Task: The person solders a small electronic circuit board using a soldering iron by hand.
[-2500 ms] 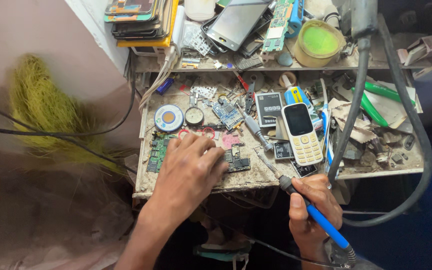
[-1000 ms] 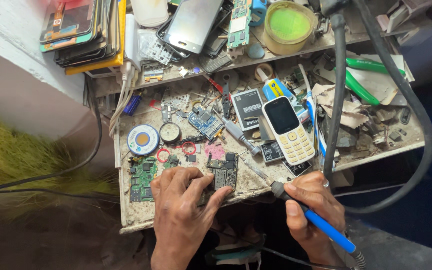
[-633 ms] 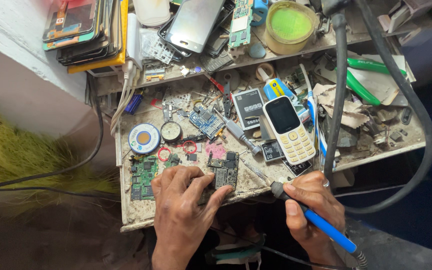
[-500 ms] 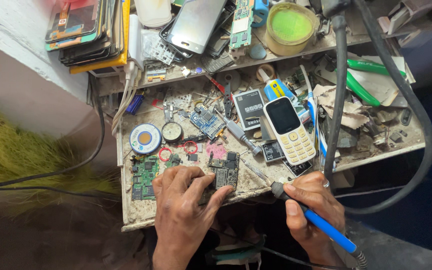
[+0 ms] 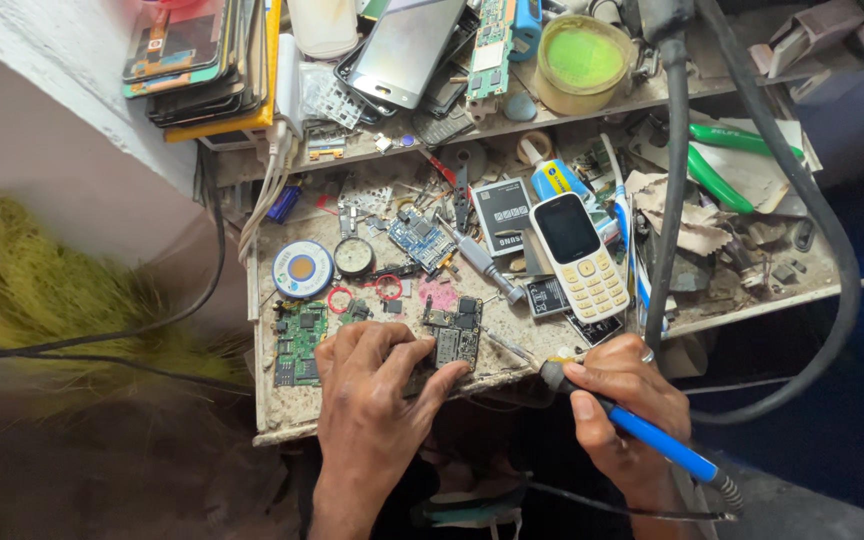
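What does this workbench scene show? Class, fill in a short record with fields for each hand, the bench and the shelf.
Left hand: fingers press a dark circuit board onto the bench
Right hand: grips a blue-handled soldering iron, tip toward the board
Bench: green circuit board, solder reel, white keypad phone
Shelf above: green-filled tub, stacked phone screens

Board [image 5: 455, 340]: small dark phone PCB, bare, with metal shields and tiny chips facing up. Lies flat on the dusty bench, long axis running away from me, its near end under my left fingertips [image 5: 422, 365]. Iron [image 5: 642, 430]: blue handle, dark collar, thin metal tip, cord trailing off the back end. Sits in my right fist like a pen, slanted, tip pointing up-left toward the board's right edge, just short of it.
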